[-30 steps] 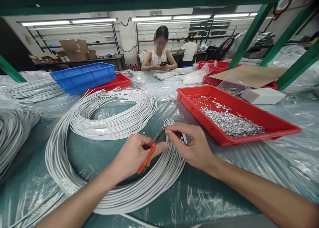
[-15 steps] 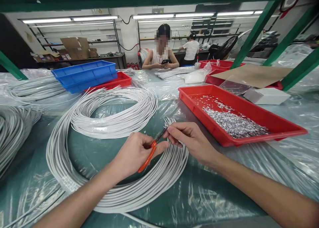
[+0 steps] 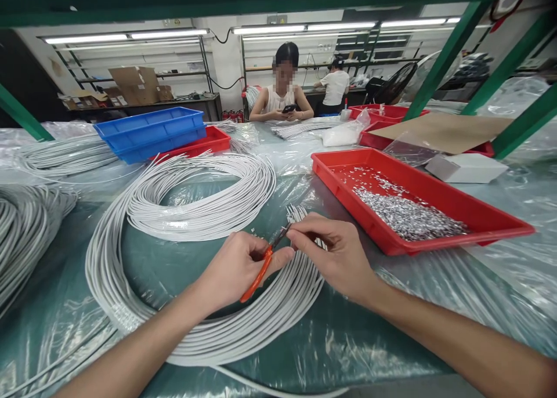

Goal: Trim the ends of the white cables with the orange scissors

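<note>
Green table, forearms angled inward, left hand gripping orange pliers, right hand pinching something indistinct

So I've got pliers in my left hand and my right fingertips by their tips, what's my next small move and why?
I'd probably ease your right hand back slightly before squeezing the orange-handled pliers. Its fingertips are pinched together right by the pliers' tips, so a squeeze might nip skin. What they hold, if anything, is too small to tell.
</note>
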A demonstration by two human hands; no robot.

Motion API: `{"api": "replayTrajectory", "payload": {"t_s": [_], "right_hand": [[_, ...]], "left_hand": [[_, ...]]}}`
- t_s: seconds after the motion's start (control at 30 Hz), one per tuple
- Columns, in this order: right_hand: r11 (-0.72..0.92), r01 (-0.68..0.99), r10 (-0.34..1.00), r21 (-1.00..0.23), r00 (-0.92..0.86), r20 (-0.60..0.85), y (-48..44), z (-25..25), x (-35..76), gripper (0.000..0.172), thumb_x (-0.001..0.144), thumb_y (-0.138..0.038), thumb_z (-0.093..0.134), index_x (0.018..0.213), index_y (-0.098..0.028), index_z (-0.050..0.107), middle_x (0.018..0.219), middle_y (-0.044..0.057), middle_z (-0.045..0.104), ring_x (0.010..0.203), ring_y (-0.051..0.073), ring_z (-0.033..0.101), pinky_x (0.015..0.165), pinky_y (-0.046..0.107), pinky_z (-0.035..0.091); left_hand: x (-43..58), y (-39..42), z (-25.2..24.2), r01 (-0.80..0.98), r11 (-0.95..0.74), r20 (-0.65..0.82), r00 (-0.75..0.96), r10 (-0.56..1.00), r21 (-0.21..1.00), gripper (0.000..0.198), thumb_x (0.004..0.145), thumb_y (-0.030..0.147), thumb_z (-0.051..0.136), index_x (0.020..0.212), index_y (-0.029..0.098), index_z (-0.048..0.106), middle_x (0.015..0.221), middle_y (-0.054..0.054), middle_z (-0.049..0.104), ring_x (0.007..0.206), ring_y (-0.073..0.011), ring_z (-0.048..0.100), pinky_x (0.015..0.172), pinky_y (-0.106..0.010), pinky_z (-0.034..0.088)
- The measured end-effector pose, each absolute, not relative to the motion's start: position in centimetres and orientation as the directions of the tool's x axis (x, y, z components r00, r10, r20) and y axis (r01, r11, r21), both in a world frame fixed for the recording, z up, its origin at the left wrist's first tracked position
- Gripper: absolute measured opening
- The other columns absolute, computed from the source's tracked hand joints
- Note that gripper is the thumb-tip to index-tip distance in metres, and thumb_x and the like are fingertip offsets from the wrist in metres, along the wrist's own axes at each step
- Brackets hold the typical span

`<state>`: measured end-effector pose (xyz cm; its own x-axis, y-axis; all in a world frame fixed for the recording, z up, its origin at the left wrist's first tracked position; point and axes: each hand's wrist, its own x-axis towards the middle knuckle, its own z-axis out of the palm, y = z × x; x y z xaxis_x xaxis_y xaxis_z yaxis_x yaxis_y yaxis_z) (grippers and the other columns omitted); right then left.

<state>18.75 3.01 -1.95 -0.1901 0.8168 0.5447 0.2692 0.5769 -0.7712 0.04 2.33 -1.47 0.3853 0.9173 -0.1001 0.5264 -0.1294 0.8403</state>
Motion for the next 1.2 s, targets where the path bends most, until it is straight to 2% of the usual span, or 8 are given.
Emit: {"api": "replayTrajectory", "payload": {"t_s": [0.2, 0.43, 0.67, 0.77, 0.87, 0.97, 1.07, 1.2], "right_hand": [[0.759, 0.431, 0.613, -0.487, -0.222, 0.758, 2.89, -2.16, 18.76, 0.015, 0.088, -0.013, 0.060, 0.084, -0.019, 0.073, 0.070, 0.004, 0.071, 0.062, 0.016, 0.054, 0.065, 0.032, 0.045], [0.567, 0.315, 0.824, -0.761, -0.218, 0.524, 3.07, -2.10, 18.49, 0.023, 0.093, -0.025, 0.052, 0.079, -0.015, 0.067, 0.066, 0.002, 0.062, 0.058, 0.013, 0.052, 0.053, 0.025, 0.041], [0.567, 0.229, 0.823, -0.791, -0.178, 0.539, 3.24, -2.16, 18.79, 0.015, 0.087, -0.021, 0.063, 0.077, -0.016, 0.072, 0.064, 0.002, 0.069, 0.061, 0.014, 0.056, 0.055, 0.026, 0.045], [0.685, 0.344, 0.718, -0.643, -0.164, 0.677, 3.16, -2.29, 18.93, 0.011, 0.085, -0.013, 0.065, 0.078, -0.016, 0.073, 0.065, 0.002, 0.070, 0.062, 0.015, 0.055, 0.057, 0.028, 0.045], [0.803, 0.488, 0.494, -0.343, -0.221, 0.841, 3.18, -2.36, 19.02, 0.010, 0.083, -0.007, 0.064, 0.082, -0.014, 0.072, 0.066, 0.004, 0.070, 0.063, 0.016, 0.053, 0.062, 0.032, 0.046], [0.824, 0.540, 0.368, -0.173, -0.276, 0.888, 3.32, -2.37, 19.05, 0.009, 0.082, -0.005, 0.065, 0.082, -0.014, 0.070, 0.067, 0.005, 0.070, 0.065, 0.017, 0.052, 0.063, 0.033, 0.044], [0.842, 0.469, 0.429, -0.266, -0.286, 0.857, 3.44, -2.24, 19.06, 0.010, 0.086, -0.008, 0.060, 0.081, -0.014, 0.067, 0.066, 0.004, 0.067, 0.064, 0.015, 0.050, 0.062, 0.031, 0.042], [0.702, 0.259, 0.710, -0.663, -0.336, 0.619, 3.72, -1.68, 19.40, 0.020, 0.093, -0.019, 0.052, 0.078, -0.015, 0.063, 0.066, 0.001, 0.058, 0.059, 0.012, 0.046, 0.055, 0.026, 0.037]], "left_hand": [[-0.02, 2.55, -1.75, 0.550, -0.144, -0.078, 0.360, 0.930, 0.823, 0.050, 0.084, 0.048, 0.060, 0.051, 0.017, 0.038, 0.044, 0.005, 0.039, 0.043, -0.0065, 0.031, 0.045, -0.023, 0.017], [0.11, 2.47, -1.54, 0.493, -0.104, -0.089, 0.352, 0.932, 0.864, 0.045, 0.084, 0.047, 0.061, 0.055, 0.015, 0.051, 0.043, 0.005, 0.040, 0.043, -0.0075, 0.035, 0.044, -0.023, 0.020], [0.04, 2.55, -1.80, 0.536, -0.127, -0.075, 0.338, 0.938, 0.835, 0.041, 0.083, 0.047, 0.062, 0.060, 0.014, 0.058, 0.042, 0.004, 0.043, 0.042, -0.0076, 0.038, 0.042, -0.021, 0.022], [0.12, 2.41, -1.63, 0.537, -0.113, -0.089, 0.335, 0.938, 0.836, 0.039, 0.083, 0.047, 0.062, 0.061, 0.014, 0.060, 0.042, 0.004, 0.044, 0.040, -0.0074, 0.039, 0.041, -0.020, 0.023], [0.36, 2.05, -1.29, 0.503, -0.048, -0.148, 0.343, 0.928, 0.863, 0.040, 0.083, 0.048, 0.061, 0.061, 0.014, 0.060, 0.040, 0.004, 0.045, 0.036, -0.0076, 0.039, 0.039, -0.020, 0.026], [0.52, 1.86, -1.20, 0.461, 0.016, -0.206, 0.364, 0.908, 0.887, 0.042, 0.085, 0.050, 0.058, 0.060, 0.016, 0.057, 0.040, 0.003, 0.047, 0.035, -0.0083, 0.039, 0.038, -0.021, 0.027], [0.40, 2.09, -1.51, 0.504, -0.083, -0.116, 0.351, 0.929, 0.860, 0.046, 0.084, 0.048, 0.060, 0.053, 0.017, 0.048, 0.042, 0.004, 0.044, 0.040, -0.0076, 0.037, 0.041, -0.021, 0.025], [0.14, 2.49, -1.84, 0.616, -0.267, 0.062, 0.333, 0.941, 0.741, 0.052, 0.082, 0.045, 0.062, 0.051, 0.016, 0.033, 0.048, 0.005, 0.030, 0.050, -0.0068, 0.025, 0.046, -0.021, 0.019]]}}
